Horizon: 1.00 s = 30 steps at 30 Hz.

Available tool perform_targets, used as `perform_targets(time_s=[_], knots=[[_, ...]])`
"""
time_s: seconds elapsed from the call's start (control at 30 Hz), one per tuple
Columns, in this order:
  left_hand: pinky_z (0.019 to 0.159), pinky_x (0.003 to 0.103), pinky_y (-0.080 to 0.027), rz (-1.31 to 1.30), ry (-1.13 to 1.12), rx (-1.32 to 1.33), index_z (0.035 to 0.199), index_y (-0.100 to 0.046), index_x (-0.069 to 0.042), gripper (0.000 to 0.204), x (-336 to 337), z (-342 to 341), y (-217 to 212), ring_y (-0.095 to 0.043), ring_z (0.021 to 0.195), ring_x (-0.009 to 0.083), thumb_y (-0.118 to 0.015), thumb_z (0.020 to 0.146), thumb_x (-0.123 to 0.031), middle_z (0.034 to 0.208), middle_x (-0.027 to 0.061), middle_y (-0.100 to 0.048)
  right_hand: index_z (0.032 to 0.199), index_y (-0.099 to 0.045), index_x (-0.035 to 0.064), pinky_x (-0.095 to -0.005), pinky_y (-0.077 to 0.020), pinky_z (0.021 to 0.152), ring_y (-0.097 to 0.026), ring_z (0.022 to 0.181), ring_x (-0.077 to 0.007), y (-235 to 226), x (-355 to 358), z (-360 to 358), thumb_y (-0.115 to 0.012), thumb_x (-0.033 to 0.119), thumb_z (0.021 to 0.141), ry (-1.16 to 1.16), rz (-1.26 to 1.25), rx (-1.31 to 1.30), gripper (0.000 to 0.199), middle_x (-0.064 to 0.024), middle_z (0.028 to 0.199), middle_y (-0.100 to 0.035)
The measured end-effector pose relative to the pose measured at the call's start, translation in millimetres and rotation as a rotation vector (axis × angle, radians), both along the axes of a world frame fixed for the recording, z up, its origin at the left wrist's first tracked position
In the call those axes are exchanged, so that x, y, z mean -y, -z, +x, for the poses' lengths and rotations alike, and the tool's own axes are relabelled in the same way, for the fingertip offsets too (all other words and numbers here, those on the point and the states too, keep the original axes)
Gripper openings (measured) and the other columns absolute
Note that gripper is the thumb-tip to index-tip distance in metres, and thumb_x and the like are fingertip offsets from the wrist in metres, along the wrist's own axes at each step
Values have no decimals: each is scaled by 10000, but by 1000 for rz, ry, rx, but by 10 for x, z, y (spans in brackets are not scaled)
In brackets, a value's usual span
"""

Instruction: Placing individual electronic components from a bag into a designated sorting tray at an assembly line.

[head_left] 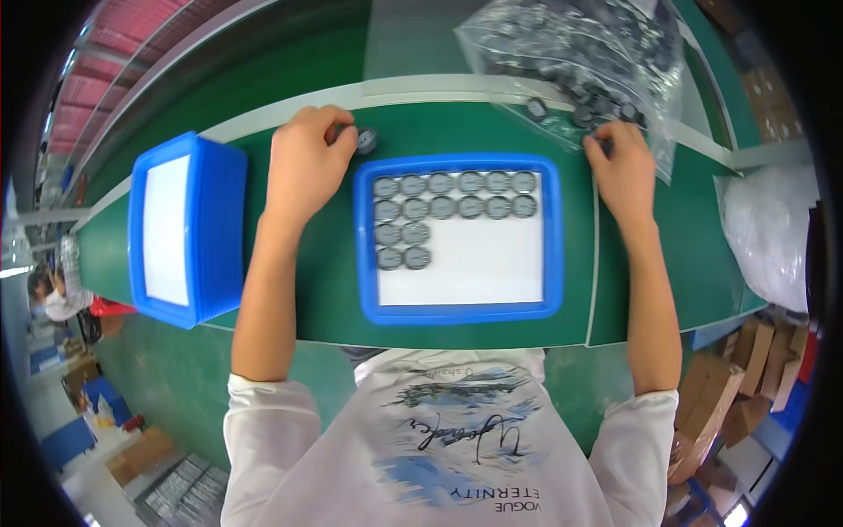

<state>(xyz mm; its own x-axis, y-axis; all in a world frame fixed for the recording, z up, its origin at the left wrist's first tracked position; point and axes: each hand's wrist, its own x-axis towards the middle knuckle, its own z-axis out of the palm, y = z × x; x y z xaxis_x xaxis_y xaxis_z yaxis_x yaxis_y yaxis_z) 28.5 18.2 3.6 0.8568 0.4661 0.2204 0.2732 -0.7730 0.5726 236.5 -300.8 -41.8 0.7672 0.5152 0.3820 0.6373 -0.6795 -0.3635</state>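
My left hand (307, 162) is closed in a pinch beyond the tray's far left corner, its fingertips against a small round dark piece (366, 140) with a grey face. At the mouth of a clear plastic bag (575, 53), my right hand (623, 171) has its fingers curled together; something dark shows at the fingertips, too covered to name. A blue-rimmed tray (369, 309) with a white bottom lies in front of me. Round grey pieces (442, 208) fill two rows across its far side, with two shorter rows at the left.
A stack of blue trays (215, 237) stands left of my left forearm. Loose dark pieces (587, 112) lie at the bag's mouth. A bulky clear plastic bag (768, 237) sits at the bench's right end. Cardboard boxes (702, 408) are on the floor at right.
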Motion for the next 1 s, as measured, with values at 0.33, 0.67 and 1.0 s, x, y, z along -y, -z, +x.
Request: perform_targets(time_s=[0.33,0.67,1.0], knots=[[742,399,-529,-42,-73,-55,1031,-745,-13,162,-112,-998,119,-668,801,322,-653,899,-15,896,162,-670,951,-618,5,-340,-503,724,-622,822,-223,-211,298,-667,-754,127,882,10,-207,-288,195,-101,985,-663],[803,388,-510,216,-18,136,1096,-738,-5,293,26,-1378,342,-597,950,302,-762,805,-25,1009,121,-660,1045,-684,8,-409,-465,991,-598,1122,-334,-95,682,-846,-701,-24,860,-273,-52,-39,189,-128,1219,-635],[831,425,-488,96,281,129,1048,-705,-11,374,354,-1340,-85,-605,918,325,-804,688,-21,992,120,-652,893,-675,26,-364,-500,799,-601,908,-277,-493,333,-1234,-783,15,768,-458,120,-174,166,-149,1051,-616]])
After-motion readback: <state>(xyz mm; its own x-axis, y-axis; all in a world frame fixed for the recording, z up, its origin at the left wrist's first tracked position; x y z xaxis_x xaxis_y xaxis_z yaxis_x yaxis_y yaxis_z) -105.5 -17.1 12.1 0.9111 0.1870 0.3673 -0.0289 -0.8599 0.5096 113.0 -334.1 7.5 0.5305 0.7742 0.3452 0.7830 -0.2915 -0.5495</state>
